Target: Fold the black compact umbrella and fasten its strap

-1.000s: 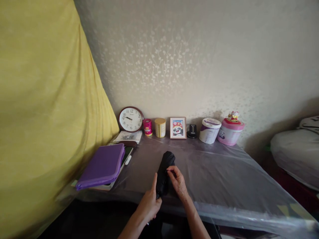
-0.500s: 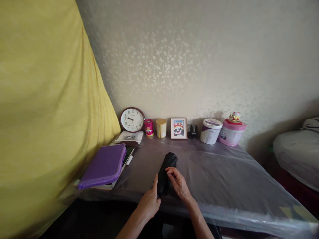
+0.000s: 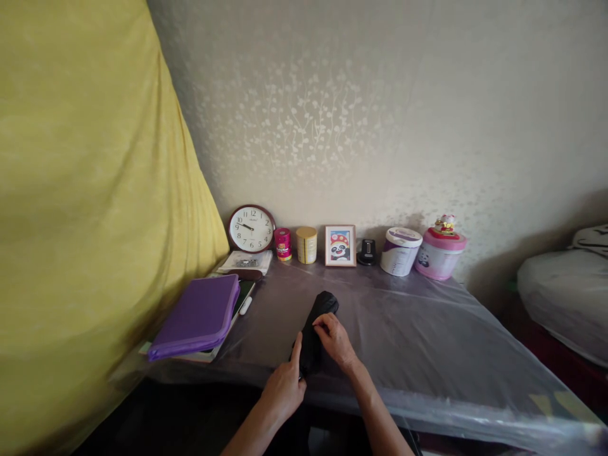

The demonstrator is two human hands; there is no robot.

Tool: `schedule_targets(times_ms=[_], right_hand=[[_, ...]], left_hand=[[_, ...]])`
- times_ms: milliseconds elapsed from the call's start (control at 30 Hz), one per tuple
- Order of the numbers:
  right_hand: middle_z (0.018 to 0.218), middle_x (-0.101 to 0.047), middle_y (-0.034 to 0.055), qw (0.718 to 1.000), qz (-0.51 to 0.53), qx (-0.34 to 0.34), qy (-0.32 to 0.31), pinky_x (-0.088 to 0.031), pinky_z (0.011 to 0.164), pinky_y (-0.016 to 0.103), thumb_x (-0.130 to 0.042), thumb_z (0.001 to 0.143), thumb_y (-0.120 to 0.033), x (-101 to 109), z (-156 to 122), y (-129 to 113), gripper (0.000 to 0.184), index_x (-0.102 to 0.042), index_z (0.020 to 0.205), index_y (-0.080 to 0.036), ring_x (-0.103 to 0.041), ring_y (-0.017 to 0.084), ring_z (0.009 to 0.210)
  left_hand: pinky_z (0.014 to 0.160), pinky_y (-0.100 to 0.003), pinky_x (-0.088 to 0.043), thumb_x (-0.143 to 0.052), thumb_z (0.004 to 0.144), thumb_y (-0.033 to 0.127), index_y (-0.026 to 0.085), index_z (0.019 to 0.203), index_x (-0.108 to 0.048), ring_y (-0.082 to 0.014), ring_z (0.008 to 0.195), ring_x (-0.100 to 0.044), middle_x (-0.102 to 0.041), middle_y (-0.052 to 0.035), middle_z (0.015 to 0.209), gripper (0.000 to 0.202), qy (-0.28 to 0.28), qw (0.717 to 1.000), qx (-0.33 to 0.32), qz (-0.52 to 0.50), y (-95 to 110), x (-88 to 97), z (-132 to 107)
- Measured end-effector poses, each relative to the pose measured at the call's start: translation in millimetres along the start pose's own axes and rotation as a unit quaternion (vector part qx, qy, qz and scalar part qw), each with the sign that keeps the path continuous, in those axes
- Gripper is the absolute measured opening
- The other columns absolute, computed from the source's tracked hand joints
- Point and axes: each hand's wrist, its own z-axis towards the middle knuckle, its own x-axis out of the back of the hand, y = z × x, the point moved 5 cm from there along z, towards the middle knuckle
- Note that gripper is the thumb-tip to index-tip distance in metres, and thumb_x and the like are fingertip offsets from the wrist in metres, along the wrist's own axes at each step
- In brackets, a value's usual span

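Observation:
A black folded umbrella [image 3: 311, 342] lies slanted over the front part of the table, its far end pointing up and slightly right. Around its near end my left hand [image 3: 284, 386] is closed, with the index finger stretched along its left side. Thumb and fingertips of my right hand [image 3: 335, 339] are pinched together at the umbrella's middle, on its upper right side. What exactly sits between those fingertips is too small to tell. The umbrella's near end is partly hidden by my left hand.
On the plastic-covered table [image 3: 403, 342], a purple zip folder [image 3: 194, 316] lies at left over books. Along the wall stand a clock [image 3: 251, 228], a pink can [image 3: 283, 244], a yellow-lidded can [image 3: 306, 246], a panda picture frame [image 3: 340, 246], a black object [image 3: 367, 252] and two tubs [image 3: 401, 253].
My right hand has shifted slightly up and left along the umbrella, its fingers drawn closer together. My left hand and the umbrella have hardly moved.

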Motion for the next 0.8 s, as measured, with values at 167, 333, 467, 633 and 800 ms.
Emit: schedule_targets(times_ms=[167, 333, 467, 633, 800], right_hand=[[0.072, -0.056, 0.0005, 0.999, -0.015, -0.035, 0.022, -0.044, 0.064, 0.027, -0.052, 0.072, -0.021, -4.8, 4.4, 0.9, 0.008, -0.058, 0.077, -0.021, -0.053, 0.015, 0.067], [0.067, -0.055, 0.0, 0.985, 0.107, -0.112, 0.078, -0.044, 0.054, 0.025, -0.048, 0.077, -0.038, 8.1, -7.7, 12.7, 0.02, -0.056, 0.073, -0.02, -0.052, 0.013, 0.055], [0.057, -0.051, -0.0024, 0.95, 0.188, -0.21, 0.137, -0.042, 0.048, 0.024, -0.052, 0.072, -0.048, 22.4, -23.0, 40.3, 0.03, -0.056, 0.074, -0.018, -0.05, 0.013, 0.05], [0.057, -0.053, -0.0021, 0.945, 0.193, -0.229, 0.133, -0.041, 0.047, 0.024, -0.055, 0.069, -0.049, 23.3, -31.5, 52.0, 0.032, -0.057, 0.075, -0.017, -0.049, 0.012, 0.048], [0.061, -0.055, -0.0009, 0.953, 0.174, -0.216, 0.12, -0.043, 0.048, 0.024, -0.055, 0.069, -0.048, 22.5, -34.3, 48.3, 0.03, -0.059, 0.075, -0.018, -0.051, 0.013, 0.05]], left_hand=[[0.071, -0.026, -0.042, -0.044, 0.078, 0.013, 0.018, 0.14, 0.008, -0.0171, 0.076, -0.064, -0.067, -0.0065, 0.088, 0.081, -0.007, 0.999, 0.007, -0.031, -2.1, 2.8, -2.4], [0.084, -0.023, -0.04, -0.047, 0.08, 0.018, 0.019, 0.139, 0.011, -0.0166, 0.103, -0.057, -0.053, -0.0108, 0.125, 0.083, 0.012, 0.997, -0.017, -0.074, -9.1, 4.2, -10.6], [0.088, -0.021, -0.038, -0.049, 0.079, 0.018, 0.022, 0.139, 0.012, -0.0166, 0.113, -0.05, -0.035, -0.0109, 0.139, 0.086, 0.041, 0.998, -0.025, -0.048, -11.5, 6.6, -20.2], [0.081, -0.023, -0.04, -0.044, 0.082, 0.02, 0.023, 0.14, 0.008, -0.0173, 0.098, -0.058, -0.052, -0.0103, 0.119, 0.078, 0.038, 0.999, -0.01, 0.03, -8.2, 4.3, -21.1], [0.075, -0.024, -0.041, -0.04, 0.083, 0.016, 0.023, 0.139, 0.01, -0.0168, 0.089, -0.059, -0.055, -0.0088, 0.108, 0.075, 0.038, 0.996, -0.003, 0.078, -6.4, 1.3, -14.2]])
